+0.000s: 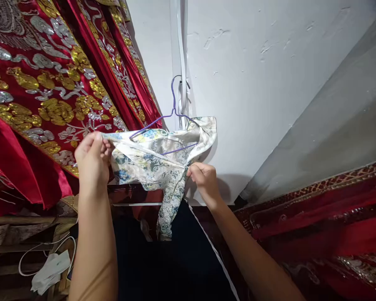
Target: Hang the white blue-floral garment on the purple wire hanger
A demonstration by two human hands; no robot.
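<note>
At the far left we see a red cloth [56,110] with gold and silver embroidery; below it, a crumpled white tissue [52,267] lies beside a looped white cord [28,251]. Next comes the left hand [92,161], its fingers closed in a pinch on the upper left corner of a patterned garment [150,171]. The garment hangs at the centre, in front of a white wall [253,83], on a purple hanger [174,98] whose hook reaches up to a white pipe [179,50]; what the hook catches on, we cannot tell. To the right, the right hand [203,177] pinches the front edge, so that a pale trim runs nearly straight between the two hands. At the far right hangs a darker red drape [316,225].

We judge the garment light, soft and limp, its sheen suggesting a slightly slippery weave. It should crease rather than break. The shoulders and the firmer trimmed edges appear the best places to hold; a hard pull might tilt the thin hanger or slide the cloth off it.
</note>
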